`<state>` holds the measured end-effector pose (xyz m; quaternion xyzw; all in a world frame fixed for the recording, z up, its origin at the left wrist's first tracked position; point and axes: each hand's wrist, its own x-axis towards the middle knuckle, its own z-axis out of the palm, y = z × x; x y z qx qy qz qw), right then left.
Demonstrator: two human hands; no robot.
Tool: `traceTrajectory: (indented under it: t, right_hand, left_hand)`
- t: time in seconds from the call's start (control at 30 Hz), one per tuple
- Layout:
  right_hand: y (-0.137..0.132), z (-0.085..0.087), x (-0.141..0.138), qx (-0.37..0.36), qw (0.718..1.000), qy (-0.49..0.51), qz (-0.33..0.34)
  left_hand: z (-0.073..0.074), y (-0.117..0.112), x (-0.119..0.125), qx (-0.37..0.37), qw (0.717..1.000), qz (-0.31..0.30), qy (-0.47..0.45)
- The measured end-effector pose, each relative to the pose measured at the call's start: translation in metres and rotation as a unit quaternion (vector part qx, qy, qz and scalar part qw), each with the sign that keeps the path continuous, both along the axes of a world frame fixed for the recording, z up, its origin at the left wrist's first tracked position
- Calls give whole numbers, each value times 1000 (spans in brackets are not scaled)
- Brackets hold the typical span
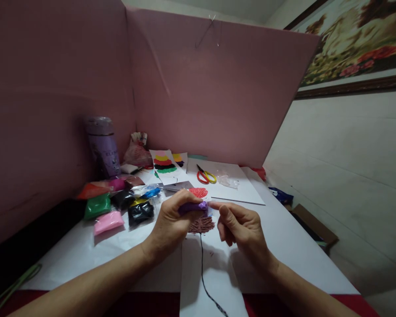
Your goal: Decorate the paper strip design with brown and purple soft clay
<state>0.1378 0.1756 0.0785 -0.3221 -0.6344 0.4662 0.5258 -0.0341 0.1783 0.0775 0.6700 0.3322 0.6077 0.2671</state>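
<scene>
My left hand (171, 220) is closed around a packet of purple clay (192, 208), with a purple lump showing at its end. From the right, the outstretched index finger of my right hand (242, 222) reaches to that lump and seems to touch it. The other right fingers are loosely curled, with nothing visible in them. Below the packet lies a strip of white paper (191, 281). It bears a textured brown clay patch (201, 226) and a thin black line (203, 264) running toward me. A red clay patch (198, 192) shows just beyond my left hand.
Several clay packets, including a green one (97, 206) and a pink one (108, 223), lie left. Behind are a purple tumbler (104, 147), a card with coloured bands (165, 167), scissors (206, 176) and a white board (247, 189). Pink panels (218, 97) enclose the table's back and left.
</scene>
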Motion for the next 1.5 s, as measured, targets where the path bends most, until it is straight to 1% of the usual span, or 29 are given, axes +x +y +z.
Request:
traceTrajectory:
  t: [0.1,0.2,0.33,0.5,0.63,0.8,0.9,1.0,1.17,1.27,1.37,1.5]
  right_hand:
    - [-1,0,0,3,1000,-9,5]
    - [-1,-1,0,-5,1000,-17,22]
    - [1,-1,0,7,999,-26,34]
    - [4,-2,4,45,997,-31,48]
    - [6,0,7,77,995,-41,56]
    - [8,3,9,122,987,-71,73]
    - [10,2,11,150,982,-94,66]
    - [10,3,12,174,978,-103,60]
    - [8,5,12,220,969,-112,20]
    - [8,1,12,242,963,-114,2]
    - [9,-5,12,266,959,-94,-6]
    - [10,-7,12,267,960,-79,-17]
  left_hand:
    - [2,0,1,-71,996,-25,-46]
    - [4,0,0,-110,990,-45,-72]
    - [5,0,-1,-134,985,-65,-91]
    - [6,-1,-1,-157,977,-88,-112]
    - [8,-1,-1,-175,973,-100,-115]
    - [9,-2,-1,-194,966,-114,-126]
    - [8,-2,-2,-199,964,-119,-132]
    - [7,-1,-2,-187,968,-110,-126]
    - [7,0,-2,-168,973,-107,-119]
    - [7,-1,-2,-173,972,-112,-115]
    - [7,-1,-1,-182,969,-120,-118]
    - [7,-1,-1,-189,966,-110,-135]
